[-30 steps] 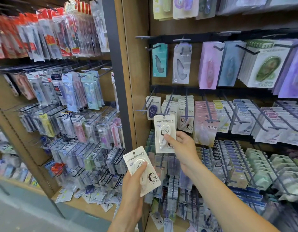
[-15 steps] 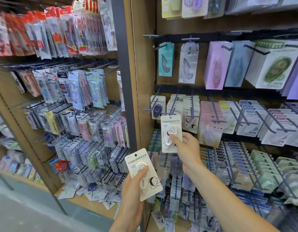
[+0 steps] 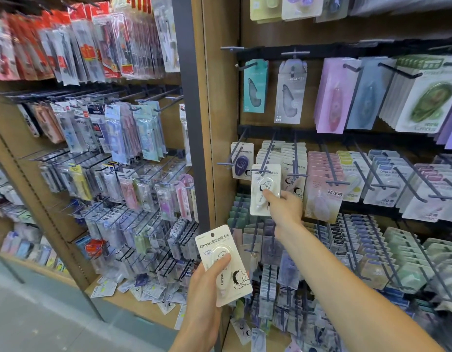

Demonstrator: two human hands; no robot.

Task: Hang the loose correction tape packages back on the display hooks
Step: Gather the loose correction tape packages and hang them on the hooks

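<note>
Right hand [image 3: 283,209]: one package [image 3: 265,189] is pinched at the hook [image 3: 264,161]; its hole should be aligned, then pushed back. A spare package [image 3: 223,265] is gripped by the left hand [image 3: 209,283].

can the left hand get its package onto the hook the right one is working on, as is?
Probably not yet. The right hand holds its own package at that hook's tip, blocking it. The left hand grips its package lower down, apart from the hooks.
</note>
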